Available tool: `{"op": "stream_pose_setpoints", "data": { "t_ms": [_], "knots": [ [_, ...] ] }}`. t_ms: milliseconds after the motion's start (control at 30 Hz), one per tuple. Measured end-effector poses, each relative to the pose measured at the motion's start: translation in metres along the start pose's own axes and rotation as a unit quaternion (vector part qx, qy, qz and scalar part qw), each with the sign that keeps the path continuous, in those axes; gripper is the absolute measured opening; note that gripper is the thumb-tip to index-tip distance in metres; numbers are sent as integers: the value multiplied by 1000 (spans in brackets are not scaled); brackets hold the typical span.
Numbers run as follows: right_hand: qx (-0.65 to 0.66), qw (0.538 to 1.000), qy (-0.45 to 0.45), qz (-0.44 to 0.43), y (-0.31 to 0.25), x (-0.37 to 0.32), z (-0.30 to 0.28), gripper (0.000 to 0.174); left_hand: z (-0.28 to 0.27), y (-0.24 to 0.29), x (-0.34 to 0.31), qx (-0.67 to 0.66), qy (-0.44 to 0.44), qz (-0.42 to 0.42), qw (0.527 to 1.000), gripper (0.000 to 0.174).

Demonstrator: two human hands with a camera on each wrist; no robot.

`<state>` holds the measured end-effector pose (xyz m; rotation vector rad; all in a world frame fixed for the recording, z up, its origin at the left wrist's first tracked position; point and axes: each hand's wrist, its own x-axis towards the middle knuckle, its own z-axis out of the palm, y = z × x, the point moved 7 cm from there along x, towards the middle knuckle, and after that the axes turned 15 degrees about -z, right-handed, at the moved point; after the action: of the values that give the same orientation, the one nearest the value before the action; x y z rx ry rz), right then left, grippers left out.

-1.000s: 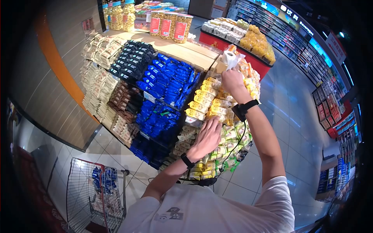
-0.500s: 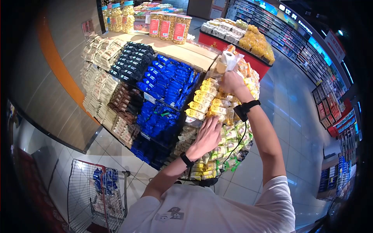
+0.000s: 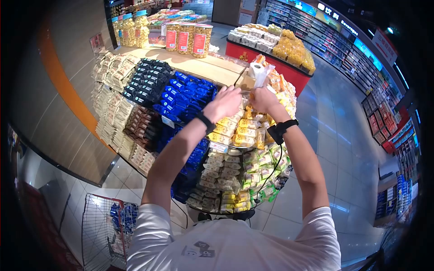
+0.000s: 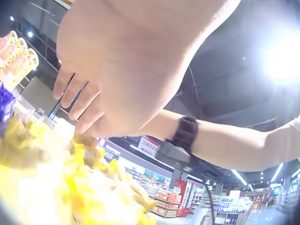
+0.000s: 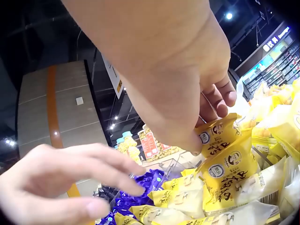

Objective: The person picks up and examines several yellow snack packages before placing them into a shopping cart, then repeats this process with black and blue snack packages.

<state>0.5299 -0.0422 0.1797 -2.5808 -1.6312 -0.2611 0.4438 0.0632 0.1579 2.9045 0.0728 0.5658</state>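
Observation:
Yellow snack packets (image 3: 235,125) fill the upper tier of a round display. My right hand (image 3: 264,99) is at the top of that tier and pinches the upper edge of one yellow packet (image 5: 220,140) between thumb and fingers. My left hand (image 3: 226,103) hovers just left of it, over the same tier. Its fingers (image 5: 93,161) are stretched out and hold nothing. In the left wrist view the left hand's fingers (image 4: 77,91) hang relaxed above blurred yellow packets (image 4: 70,187). A white roll of bags (image 3: 257,72) stands just above both hands.
Left of the yellow tier are blue packets (image 3: 187,92), black packets (image 3: 147,77) and beige packets (image 3: 110,72). Jars (image 3: 183,38) stand on the wooden top. A wire cart (image 3: 101,228) is at the lower left. Tiled aisle floor (image 3: 334,135) lies to the right.
My left hand has risen from the lower green and yellow packets to the top tier beside the right hand. The right hand has dropped slightly from the bag roll onto the yellow packets.

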Motion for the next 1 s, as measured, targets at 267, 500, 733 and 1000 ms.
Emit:
{"op": "stream_pose_setpoints", "data": {
  "t_ms": [267, 500, 733, 1000],
  "knots": [
    [-65, 991, 49, -104, 14, -4, 11, 17, 65, -19, 60, -222, -98, -32, 970, 48],
    [-69, 992, 33, -103, 10, -7, 9, 18, 54, -4, 55, -166, -131, -14, 977, 61],
    [-74, 989, 27, -122, 3, -12, 1, 28, 54, 3, 62, -110, -161, -20, 981, 58],
    [-51, 989, 59, -124, 12, -17, 6, 29, 63, 1, 67, -117, -135, 9, 984, 56]
  ]
}}
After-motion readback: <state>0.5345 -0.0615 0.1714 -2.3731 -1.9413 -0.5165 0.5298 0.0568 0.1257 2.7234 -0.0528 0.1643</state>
